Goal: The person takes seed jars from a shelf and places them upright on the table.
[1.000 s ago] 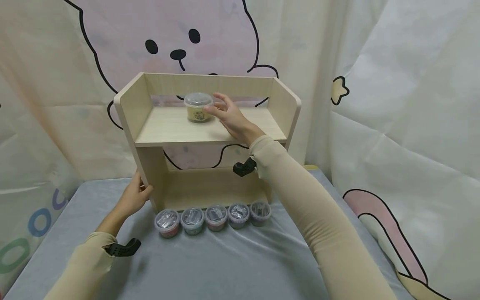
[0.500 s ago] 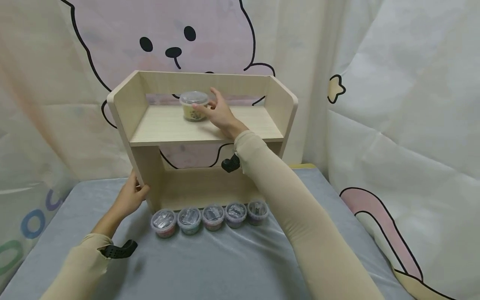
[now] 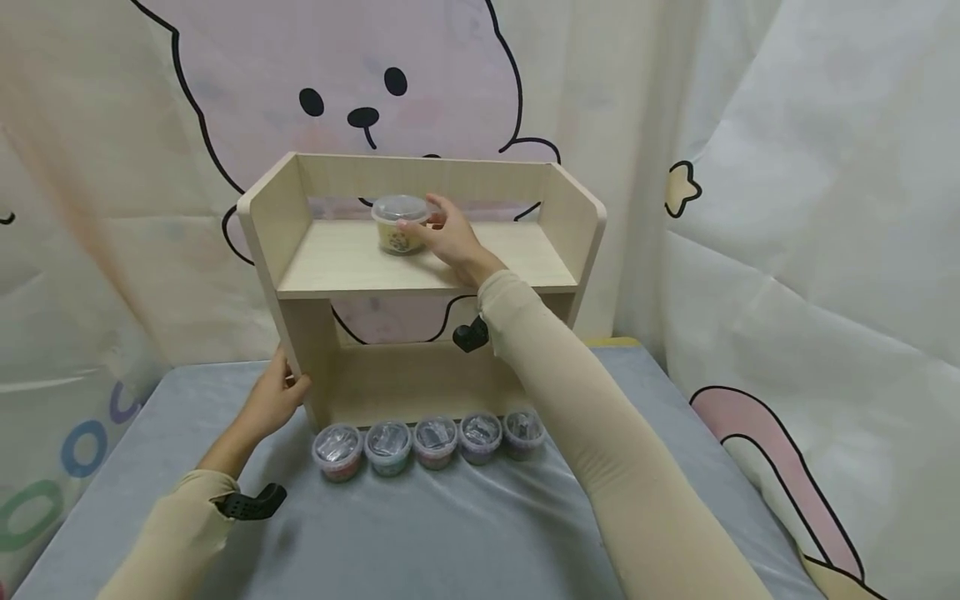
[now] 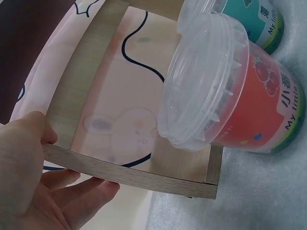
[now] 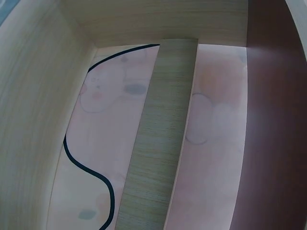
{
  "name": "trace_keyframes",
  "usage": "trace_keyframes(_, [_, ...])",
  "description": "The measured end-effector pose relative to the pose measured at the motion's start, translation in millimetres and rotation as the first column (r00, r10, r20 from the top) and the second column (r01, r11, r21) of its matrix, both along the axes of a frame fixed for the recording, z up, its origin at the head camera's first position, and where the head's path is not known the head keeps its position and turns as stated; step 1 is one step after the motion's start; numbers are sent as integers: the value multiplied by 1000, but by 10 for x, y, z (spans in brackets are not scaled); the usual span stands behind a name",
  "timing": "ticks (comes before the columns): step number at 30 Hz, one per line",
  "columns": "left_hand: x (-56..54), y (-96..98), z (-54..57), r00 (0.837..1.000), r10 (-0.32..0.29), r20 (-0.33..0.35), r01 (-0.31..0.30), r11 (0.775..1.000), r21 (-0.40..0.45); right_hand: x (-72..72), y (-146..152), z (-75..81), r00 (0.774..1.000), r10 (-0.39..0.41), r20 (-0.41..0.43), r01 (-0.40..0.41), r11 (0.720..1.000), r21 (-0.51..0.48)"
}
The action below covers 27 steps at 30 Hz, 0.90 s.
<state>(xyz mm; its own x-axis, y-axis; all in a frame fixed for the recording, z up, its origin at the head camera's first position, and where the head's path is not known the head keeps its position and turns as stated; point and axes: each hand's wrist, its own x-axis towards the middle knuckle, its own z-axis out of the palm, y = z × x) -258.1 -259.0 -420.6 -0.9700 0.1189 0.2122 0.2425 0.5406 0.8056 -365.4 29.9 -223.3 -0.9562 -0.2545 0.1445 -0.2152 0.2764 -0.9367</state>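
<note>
A clear-lidded plastic tub with yellow contents (image 3: 393, 237) stands on the top board of a small pale wooden shelf (image 3: 330, 271). My right hand (image 3: 457, 246) holds that tub from its right side, thumb across the front and fingers behind. Lower down, my left hand (image 3: 270, 404) grips the shelf's left side panel. The left wrist view shows the left hand (image 4: 53, 177) with its thumb on one face of the panel edge and fingers on the other. The right wrist view shows the inside of the shelf; neither the right hand nor the yellow tub appears there.
Several lidded tubs line up along the shelf's foot, from a red one (image 3: 337, 454) at left to a dark purple one (image 3: 522, 432) at right. A grey-blue cloth (image 3: 420, 533) covers the table. A cartoon-printed curtain (image 3: 600, 108) hangs close behind.
The right hand has closed in on the yellow tub, its thumb moving left across the tub's front. The left hand stays on the side panel. The head view shifts slightly.
</note>
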Motion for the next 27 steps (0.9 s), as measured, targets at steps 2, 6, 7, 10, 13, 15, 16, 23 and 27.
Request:
trace_keyframes(2, [-6, 4, -8, 1000, 1, -6, -1, 1000, 1, 5, -8, 1, 1000, 18, -17, -18, 1000, -2])
trace_keyframes(6, [-10, 10, -10, 1000, 5, -11, -5, 1000, -3, 30, -28, 18, 999, 34, -19, -34, 999, -8])
trace_keyframes(7, [-9, 12, -8, 1000, 5, -10, -5, 1000, -3, 36, -29, 19, 999, 34, -17, -34, 999, -2])
trace_keyframes(10, [-8, 15, -4, 1000, 1, -7, -1, 1000, 1, 51, -17, 21, 999, 38, -13, -38, 999, 13])
trace_keyframes(13, [-4, 16, -3, 1000, 0, -8, 0, 1000, 2, 48, 7, 13, 999, 51, -4, -51, 999, -1])
trace_keyframes(15, [-2, 15, -5, 1000, 2, -8, -2, 1000, 5, 41, 19, 7, 998, 59, 1, -59, 998, -23])
trace_keyframes(16, [-4, 17, -3, 1000, 2, -8, -2, 1000, 3, 35, 29, 2, 998, 62, 1, -61, 997, -37])
trace_keyframes(23, [-17, 30, -8, 1000, 20, -16, -20, 1000, -10, -6, 67, -25, 997, 83, -9, -83, 994, -66])
trace_keyframes(27, [-19, 35, -15, 999, 31, -17, -32, 999, -19, -21, 93, -25, 996, 92, -2, -92, 993, -79])
